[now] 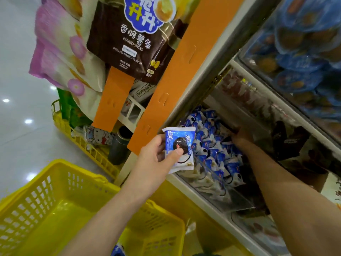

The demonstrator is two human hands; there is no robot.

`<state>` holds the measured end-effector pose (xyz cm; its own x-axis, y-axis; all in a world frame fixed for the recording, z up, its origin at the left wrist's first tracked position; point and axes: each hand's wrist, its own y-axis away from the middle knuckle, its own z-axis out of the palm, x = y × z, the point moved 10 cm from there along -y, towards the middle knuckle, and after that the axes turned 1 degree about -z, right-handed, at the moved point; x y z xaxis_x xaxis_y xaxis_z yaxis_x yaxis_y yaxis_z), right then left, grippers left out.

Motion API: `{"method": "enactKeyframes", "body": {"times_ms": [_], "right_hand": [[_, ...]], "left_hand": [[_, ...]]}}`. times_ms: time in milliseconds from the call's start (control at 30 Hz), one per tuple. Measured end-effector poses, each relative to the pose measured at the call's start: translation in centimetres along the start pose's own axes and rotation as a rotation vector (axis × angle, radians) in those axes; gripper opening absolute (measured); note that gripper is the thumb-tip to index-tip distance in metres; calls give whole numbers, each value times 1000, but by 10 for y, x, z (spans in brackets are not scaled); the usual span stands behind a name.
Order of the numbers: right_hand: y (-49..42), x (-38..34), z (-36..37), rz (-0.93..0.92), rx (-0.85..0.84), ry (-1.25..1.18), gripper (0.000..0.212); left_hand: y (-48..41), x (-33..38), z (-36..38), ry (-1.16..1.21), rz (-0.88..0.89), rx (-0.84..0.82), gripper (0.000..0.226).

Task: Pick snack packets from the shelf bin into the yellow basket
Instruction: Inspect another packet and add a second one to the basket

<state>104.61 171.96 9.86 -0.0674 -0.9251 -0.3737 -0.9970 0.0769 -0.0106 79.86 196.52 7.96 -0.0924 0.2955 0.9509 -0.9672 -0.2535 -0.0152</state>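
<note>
My left hand (158, 154) holds a blue and white snack packet (181, 145) with a dark cookie picture, just outside the clear shelf bin (217, 193). The bin is full of several matching blue and white packets (212, 145). My right hand (241, 136) reaches deep into the bin among those packets, and its fingers are hidden, so its grip cannot be made out. The yellow basket (36, 196) sits below my left arm at the lower left; a blue packet (118, 251) shows at its bottom edge.
Orange shelf strips (177, 74) run diagonally beside the bin. Hanging snack bags (118, 37) sit at the top left. A second yellow basket (83, 143) with goods stands on the floor behind. Bins of blue tubs (302, 52) and dark packets (287, 139) lie to the right.
</note>
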Motion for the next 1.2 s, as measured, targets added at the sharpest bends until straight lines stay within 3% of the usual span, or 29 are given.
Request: {"method": "enactKeyframes", "body": {"times_ms": [133,333,567,700,800,900,1033,1200], "right_hand": [[-10,23,14,37,-85,34,58],[-22,33,12,84,-55,119,31],[10,-4,-41,91,274,175,32],[72,-57,-69,-153,409,-134,28],[125,-83,-63,-275,259,-471,15],[170,-96,-40,-297,0,-709,17],[218,-115,-4,-356,-247,-751,15],[237,-127,-3,-492,-259,-647,20]], "left_hand": [[-7,-4,-5,33,-7,9,20],[-15,-12,-3,55,-30,-8,18],[-16,-11,-2,13,-28,10,15],[-13,-8,-1,-35,-46,27,17],[-8,-10,0,-76,-76,46,22],[-2,-16,5,20,-145,6,26],[8,-19,20,204,-221,-73,68],[15,-8,16,155,-141,-80,64]]}}
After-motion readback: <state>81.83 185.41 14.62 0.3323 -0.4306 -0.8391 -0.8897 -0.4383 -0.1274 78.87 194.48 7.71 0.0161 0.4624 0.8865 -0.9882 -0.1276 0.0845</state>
